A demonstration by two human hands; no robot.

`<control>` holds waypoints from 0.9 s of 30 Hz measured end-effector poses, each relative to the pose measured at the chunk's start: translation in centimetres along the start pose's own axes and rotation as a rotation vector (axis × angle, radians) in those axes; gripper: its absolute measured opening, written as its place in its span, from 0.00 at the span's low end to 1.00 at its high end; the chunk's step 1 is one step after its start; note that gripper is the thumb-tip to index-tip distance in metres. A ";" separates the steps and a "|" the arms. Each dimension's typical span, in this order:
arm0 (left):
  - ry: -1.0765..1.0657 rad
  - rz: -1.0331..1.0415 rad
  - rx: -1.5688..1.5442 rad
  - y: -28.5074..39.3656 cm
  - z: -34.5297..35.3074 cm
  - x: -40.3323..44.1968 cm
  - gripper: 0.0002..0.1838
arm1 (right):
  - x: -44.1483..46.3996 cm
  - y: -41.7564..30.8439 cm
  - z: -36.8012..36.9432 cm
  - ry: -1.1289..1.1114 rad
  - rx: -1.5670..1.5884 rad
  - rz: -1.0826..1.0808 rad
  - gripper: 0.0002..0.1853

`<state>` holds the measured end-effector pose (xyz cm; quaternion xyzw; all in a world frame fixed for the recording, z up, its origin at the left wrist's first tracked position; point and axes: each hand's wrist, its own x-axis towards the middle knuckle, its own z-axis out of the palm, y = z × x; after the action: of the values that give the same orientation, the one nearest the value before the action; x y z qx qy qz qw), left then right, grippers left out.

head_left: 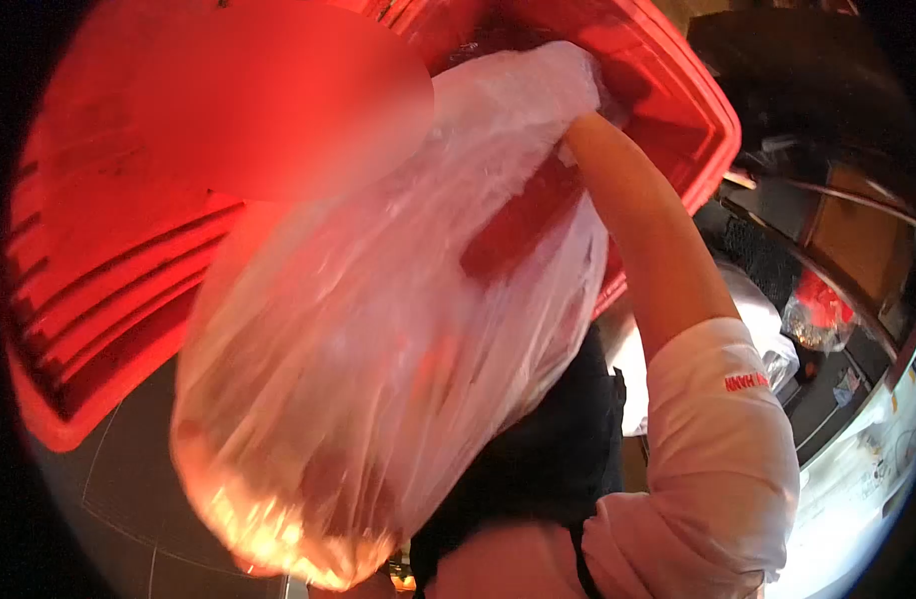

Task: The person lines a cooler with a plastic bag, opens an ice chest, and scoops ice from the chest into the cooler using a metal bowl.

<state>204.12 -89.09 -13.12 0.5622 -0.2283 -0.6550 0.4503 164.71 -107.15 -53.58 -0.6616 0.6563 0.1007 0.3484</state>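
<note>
A large clear plastic bag (378,329) fills the middle of the view, slanting from lower left to upper right. Pale and dark reddish shapes show through its film, too blurred to name. My right arm (642,220) reaches up to the bag's upper end, where whitish film covers the hand and hides its fingers. Behind and under the bag's top stands a red plastic bin (712,130). The bag hides my left hand; a small skin-coloured patch shows below the bag's lower end.
A ribbed red panel (128,309) spreads across the left, its upper part blurred out. Dark tiled floor (128,499) lies below it. On the right are metal rails (857,295), a clear bag with red contents (819,309) and a bright whitish surface (867,469).
</note>
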 end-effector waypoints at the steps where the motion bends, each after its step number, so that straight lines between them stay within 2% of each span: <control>1: 0.026 0.000 0.061 0.0 -0.8 0.5 0.32 | 0.4 0.7 0.1 -0.089 -0.004 -0.010 0.18; 4: 0.073 -0.011 0.236 -0.2 -2.7 2.1 0.32 | 0.8 2.2 1.9 -0.295 0.010 -0.022 0.19; 9: 0.117 -0.023 0.469 0.2 -5.1 4.4 0.33 | 0.3 2.3 5.8 -0.501 0.084 -0.041 0.21; 15: 0.141 -0.021 0.688 1.0 -6.3 5.7 0.35 | 0.5 -1.9 14.2 -0.652 0.198 -0.116 0.23; 19: 0.161 0.010 0.818 1.3 -6.0 6.3 0.36 | 1.0 -2.7 16.1 -0.714 0.253 -0.142 0.24; 21: 0.168 0.026 0.879 1.6 -5.6 6.7 0.36 | 0.0 -1.9 16.1 -0.665 0.351 -0.094 0.25; 23: 0.181 0.093 0.967 1.8 -4.8 7.1 0.37 | -2.8 -0.5 16.7 -0.465 0.544 -0.026 0.22; 24: 0.218 0.172 1.039 2.1 -4.0 7.1 0.37 | -3.6 1.6 20.5 -0.438 0.644 0.010 0.23; 26: 0.480 0.433 1.188 2.4 -1.4 7.2 0.40 | -4.6 3.2 25.3 -0.357 0.842 0.038 0.23; 27: 0.534 0.664 1.281 3.3 -0.1 7.5 0.37 | -5.9 3.2 27.1 -0.308 0.944 0.036 0.24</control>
<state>205.59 -97.05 -14.43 0.7544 -0.6033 -0.0674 0.2498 169.82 -86.06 -71.06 -0.3976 0.5824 -0.1051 0.7012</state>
